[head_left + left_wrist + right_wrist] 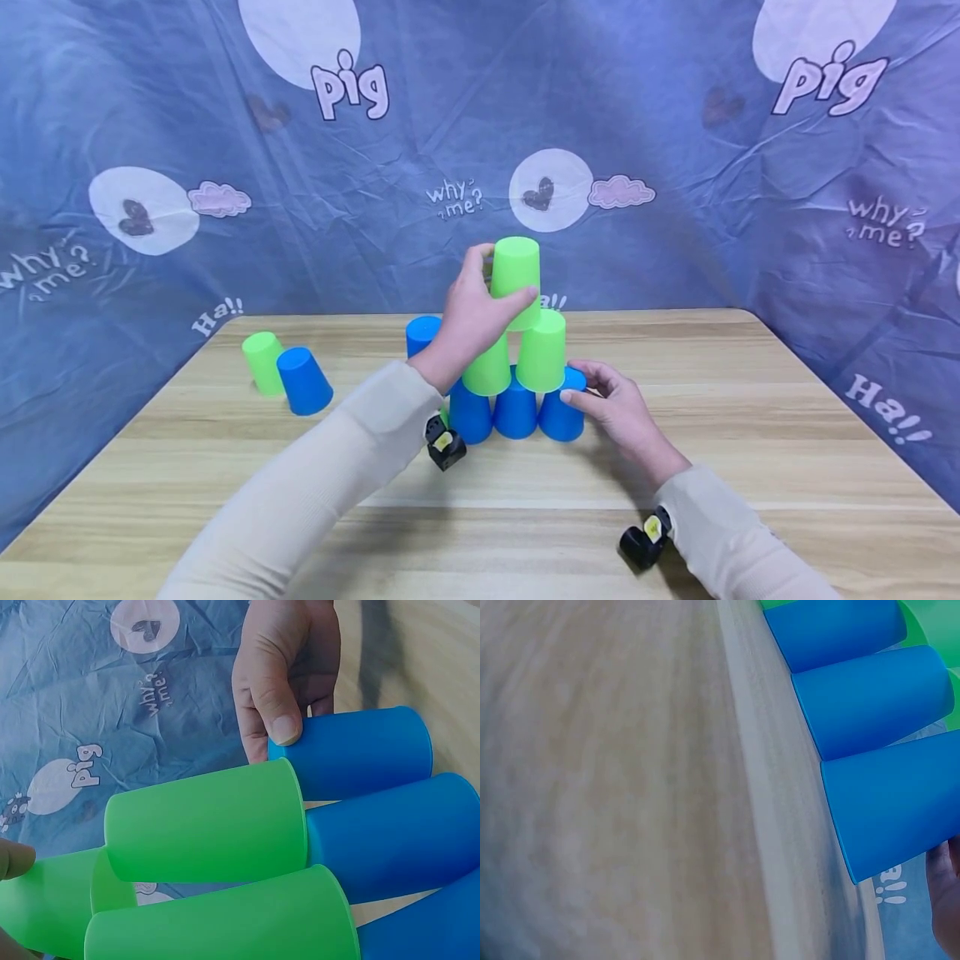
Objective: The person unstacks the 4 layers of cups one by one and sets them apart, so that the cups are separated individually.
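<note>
My left hand (pixel 480 304) grips an upside-down green cup (pixel 517 271) at the top of a cup pyramid, thumb across its near side. Under it stand two green cups, the right one (pixel 542 350) plainly visible. Several blue cups make up the row on the table, including a middle one (pixel 515 407). My right hand (pixel 622 417) holds the rightmost blue cup (pixel 561 417) near its top; in the left wrist view the thumb (pixel 283 724) presses on that cup. Another blue cup (pixel 422 332) shows at the pyramid's left, partly hidden by my left forearm.
Apart from the pyramid, a green cup (pixel 262 364) and a tilted-looking blue cup (pixel 304 383) stand close together on the left of the wooden table (pixel 525 533). A printed blue cloth (pixel 420 133) hangs behind the table.
</note>
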The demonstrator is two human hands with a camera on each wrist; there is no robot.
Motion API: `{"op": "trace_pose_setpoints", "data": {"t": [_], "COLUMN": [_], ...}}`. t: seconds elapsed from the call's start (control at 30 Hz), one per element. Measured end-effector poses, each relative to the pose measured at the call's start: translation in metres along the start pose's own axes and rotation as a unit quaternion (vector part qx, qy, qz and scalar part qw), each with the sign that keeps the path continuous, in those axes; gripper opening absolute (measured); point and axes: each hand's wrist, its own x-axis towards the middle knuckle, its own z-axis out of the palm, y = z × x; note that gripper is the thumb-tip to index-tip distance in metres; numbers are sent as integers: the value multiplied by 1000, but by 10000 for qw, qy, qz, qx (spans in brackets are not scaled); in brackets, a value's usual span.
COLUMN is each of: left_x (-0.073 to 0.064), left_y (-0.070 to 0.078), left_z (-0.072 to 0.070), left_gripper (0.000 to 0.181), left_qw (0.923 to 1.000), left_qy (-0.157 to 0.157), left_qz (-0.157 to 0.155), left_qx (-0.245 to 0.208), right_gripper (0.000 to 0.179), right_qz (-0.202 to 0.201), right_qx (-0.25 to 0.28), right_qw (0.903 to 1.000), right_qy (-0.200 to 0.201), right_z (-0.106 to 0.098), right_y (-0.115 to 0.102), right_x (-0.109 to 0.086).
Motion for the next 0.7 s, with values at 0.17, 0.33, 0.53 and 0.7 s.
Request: {"op": "trace_pose_setpoints", "data": {"t": [0.17, 0.33, 0.53, 0.7], "left_x": [0, -1, -2, -2], "left_y": [0, -2, -2, -4], "left_z": [0, -1, -4, -8], "left_gripper": [61, 59, 58, 59], "left_qw": [10000, 9997, 9988, 9980], "left_qy": [-1, 28, 110, 132], "left_qz": [52, 155, 276, 402], "left_qx": [-45, -208, -395, -465], "right_gripper": [52, 52, 53, 53], "right_qz": [-27, -26, 23, 31], "right_qx": [-28, -24, -18, -29], "right_qw": [10000, 10000, 10000, 10000], "right_qy": [11, 20, 8, 27], "right_z": [1, 1, 1, 1], "right_y": [0, -1, -1, -1], "right_x": [0, 0, -1, -1]}}
